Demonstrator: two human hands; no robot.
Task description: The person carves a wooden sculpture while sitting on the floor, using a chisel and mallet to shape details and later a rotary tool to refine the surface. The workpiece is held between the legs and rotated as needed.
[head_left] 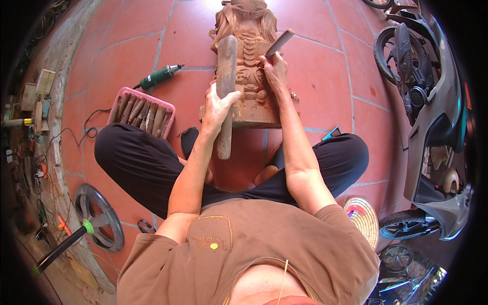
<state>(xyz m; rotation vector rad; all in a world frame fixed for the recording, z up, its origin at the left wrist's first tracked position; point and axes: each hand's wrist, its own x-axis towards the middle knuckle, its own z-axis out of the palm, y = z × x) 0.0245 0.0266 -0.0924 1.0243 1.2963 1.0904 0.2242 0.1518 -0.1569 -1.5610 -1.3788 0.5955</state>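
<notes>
A reddish-brown carved wooden statue [249,30] stands on the tiled floor in front of my crossed legs. My left hand [218,109] grips a long wooden mallet [226,66] by its handle, the thick head raised in front of the statue's left side. My right hand [274,68] holds a wooden-handled chisel [279,42] angled down against the statue's carved front.
A pink tray [143,112] of several wooden-handled chisels lies at my left knee, with a green rotary tool [160,77] beyond it. A scooter [437,127] is parked at the right, a woven hat [362,219] near my right side, and a wheel-shaped stand [99,218] at the left.
</notes>
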